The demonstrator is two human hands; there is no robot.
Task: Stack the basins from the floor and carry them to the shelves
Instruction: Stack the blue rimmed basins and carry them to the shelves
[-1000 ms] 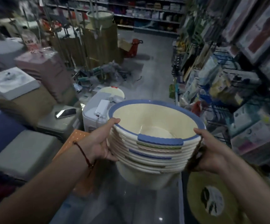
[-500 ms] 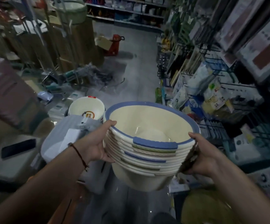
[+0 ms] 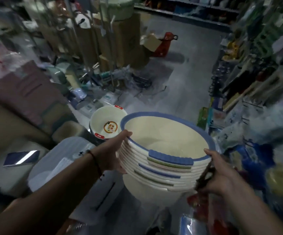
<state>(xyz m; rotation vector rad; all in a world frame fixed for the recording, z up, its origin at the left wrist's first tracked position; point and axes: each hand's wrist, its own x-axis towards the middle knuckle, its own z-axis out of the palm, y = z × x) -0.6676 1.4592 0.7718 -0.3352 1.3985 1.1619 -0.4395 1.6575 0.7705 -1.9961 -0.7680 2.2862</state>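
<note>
A stack of several cream basins with blue and green rims is held in the air in front of me. My left hand grips the stack's left side, thumb over the top rim. On the right side my right hand grips the rims, thumb on the top edge. Another cream basin with red handles sits on the floor just beyond the stack, to its left.
A grey floor aisle runs ahead. Wire racks of packaged goods line the right. Cardboard boxes and poles stand ahead on the left. A pale plastic bin and a phone lie at my left. Shelves cross the far end.
The view has shifted forward along the aisle with the stack carried in both hands. The basin with red handles has come closer to the stack. Both grips are unchanged.
</note>
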